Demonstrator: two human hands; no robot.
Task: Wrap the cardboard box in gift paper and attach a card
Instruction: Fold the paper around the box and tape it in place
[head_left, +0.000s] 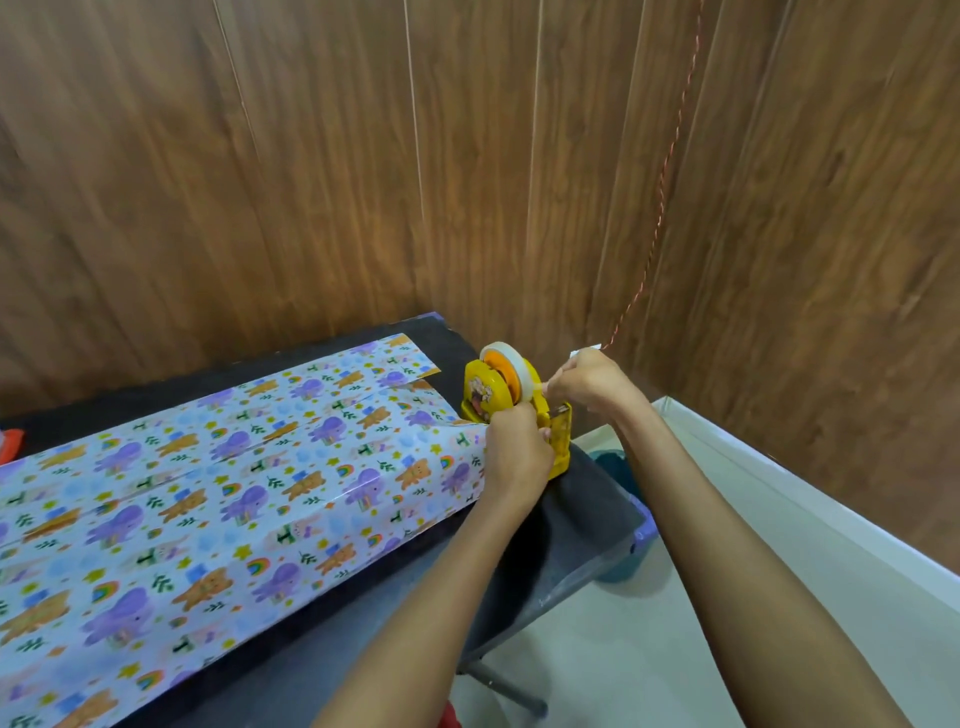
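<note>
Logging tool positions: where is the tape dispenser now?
Head view: the tape dispenser stands at the table's far right end, just past the gift paper's edge, left hand on its base, right hand at its tape.

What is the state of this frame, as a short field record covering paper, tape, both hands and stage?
surface: black table
gift paper: folded over a long shape, contents hidden
tape dispenser: yellow, at the table's right end
left hand: grips the tape dispenser
right hand: fingers pinch a tape strip drawn from the roll
stage: fetching tape; no card in view
</note>
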